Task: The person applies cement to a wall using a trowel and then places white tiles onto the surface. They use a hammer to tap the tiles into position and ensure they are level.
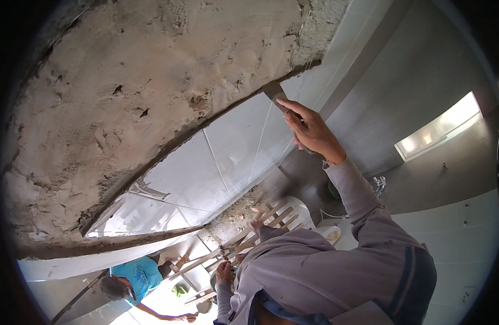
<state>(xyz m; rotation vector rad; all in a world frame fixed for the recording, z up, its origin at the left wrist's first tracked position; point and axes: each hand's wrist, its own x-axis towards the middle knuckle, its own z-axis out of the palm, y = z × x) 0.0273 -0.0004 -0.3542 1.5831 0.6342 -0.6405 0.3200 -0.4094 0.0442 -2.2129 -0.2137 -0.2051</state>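
Observation:
My right hand is closed around a flat metal scraper, its blade at the seam between rough plaster and the upper edge of white wall tiles. Below, beside my body, my left hand has its fingers curled near a dark container and the wooden slats; what it grips, if anything, I cannot make out. My bare foot shows near the slatted wooden ladder or platform.
A co-worker in a turquoise shirt is at the lower left, an arm stretched toward the bright floor area. A white fixture sits low behind my right arm. A narrow window is in the grey wall at the right.

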